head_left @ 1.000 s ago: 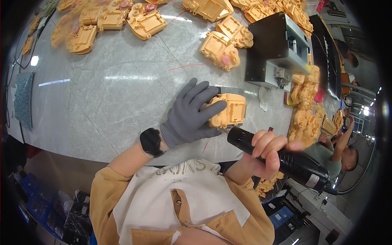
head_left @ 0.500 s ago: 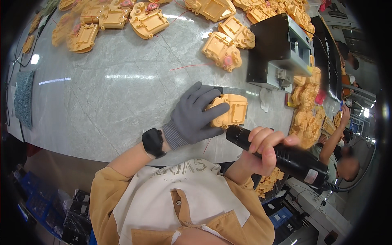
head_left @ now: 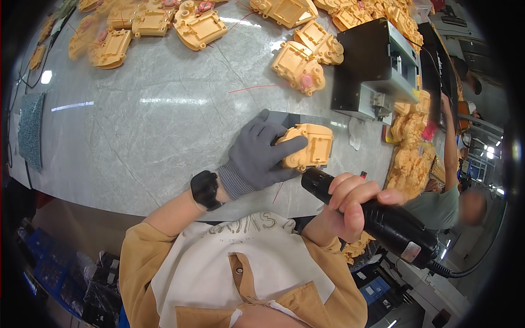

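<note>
A: What is each hand holding?

B: The left hand (head_left: 261,156), in a grey knit glove with a ribbed cuff, lies closed over a boxy yellow-orange plastic housing (head_left: 309,146), fingers curled across its near side. The right hand (head_left: 347,205), bare, is wrapped tightly round a black cylindrical power screwdriver (head_left: 377,221). The tool's blunt tip sits just beside the housing's lower edge; whether they touch cannot be told.

A: Where does the housing rest?

B: On a smooth, glossy grey stone-patterned tabletop (head_left: 153,126), near its front edge, partly over a thin dark mat (head_left: 298,118).

A: Anything else around it?

B: More moulded yellow-orange housings (head_left: 299,64), ribbed and hollow, lie scattered along the far side. A black box-shaped machine with a metal front (head_left: 372,68) stands to the right. A black band (head_left: 206,189) circles the left wrist.
</note>
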Demonstrator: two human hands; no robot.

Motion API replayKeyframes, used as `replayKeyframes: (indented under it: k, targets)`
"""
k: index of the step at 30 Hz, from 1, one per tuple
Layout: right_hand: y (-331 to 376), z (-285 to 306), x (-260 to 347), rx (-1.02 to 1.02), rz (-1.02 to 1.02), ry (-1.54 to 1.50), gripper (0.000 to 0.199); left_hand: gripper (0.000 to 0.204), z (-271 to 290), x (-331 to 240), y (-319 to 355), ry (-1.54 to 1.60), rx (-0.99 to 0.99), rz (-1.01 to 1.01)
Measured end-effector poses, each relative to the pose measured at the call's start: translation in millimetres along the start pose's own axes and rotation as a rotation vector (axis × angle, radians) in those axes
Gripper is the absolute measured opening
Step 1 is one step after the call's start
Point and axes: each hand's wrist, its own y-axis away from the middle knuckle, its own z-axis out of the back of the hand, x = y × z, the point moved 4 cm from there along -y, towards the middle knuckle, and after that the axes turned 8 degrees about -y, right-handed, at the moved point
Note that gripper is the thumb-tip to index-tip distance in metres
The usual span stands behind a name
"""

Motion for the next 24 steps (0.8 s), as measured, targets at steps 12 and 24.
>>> replayKeyframes:
  k: [12, 24]
  targets:
    - [0.4, 1.4, 6.8, -0.081, -0.019, -0.04, 0.04, 0.056, 0.5, -2.7, -0.5, -0.011, -0.03, -0.021]
    - [0.6, 0.5, 4.1, -0.113, -0.014, -0.021, 0.039, 0.058, 0.7, -1.6, 0.4, 0.006, -0.015, -0.01]
